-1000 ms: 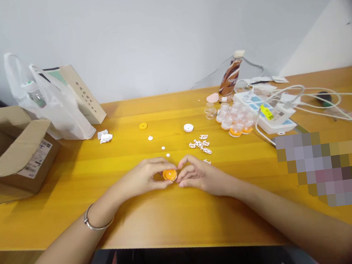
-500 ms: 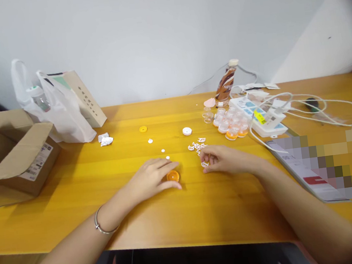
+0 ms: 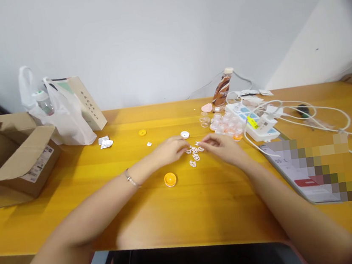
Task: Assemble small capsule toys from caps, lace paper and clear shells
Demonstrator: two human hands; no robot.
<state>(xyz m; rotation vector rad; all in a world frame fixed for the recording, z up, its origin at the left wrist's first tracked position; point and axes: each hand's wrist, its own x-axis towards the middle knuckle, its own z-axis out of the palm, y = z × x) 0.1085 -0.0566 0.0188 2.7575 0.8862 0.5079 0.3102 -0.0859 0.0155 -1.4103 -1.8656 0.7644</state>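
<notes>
Both my hands meet over a small pile of white plastic pieces (image 3: 194, 153) at the middle of the yellow table (image 3: 204, 205). My left hand (image 3: 170, 150) reaches in from the left, its fingers curled together, the tips at the pile's edge. My right hand (image 3: 221, 145) comes from the right, with its fingertips pinched on a small white piece at the top of the pile. An orange disc (image 3: 170, 179) lies by itself on the table, nearer to me than both hands. I wear a thin bracelet on my left wrist.
A white round cap (image 3: 185, 134), a yellow disc (image 3: 142, 132) and a tiny white button (image 3: 149, 144) lie behind the hands. Right of them are clear-and-orange capsules (image 3: 226, 125), a power strip (image 3: 253, 123) with cables and a bottle (image 3: 220, 92). An open cardboard box (image 3: 13, 162) and a plastic bag (image 3: 65, 120) stand at the left.
My left hand let go of the orange disc and moved forward to the white pieces. My right hand also went to the pile. The disc now lies alone.
</notes>
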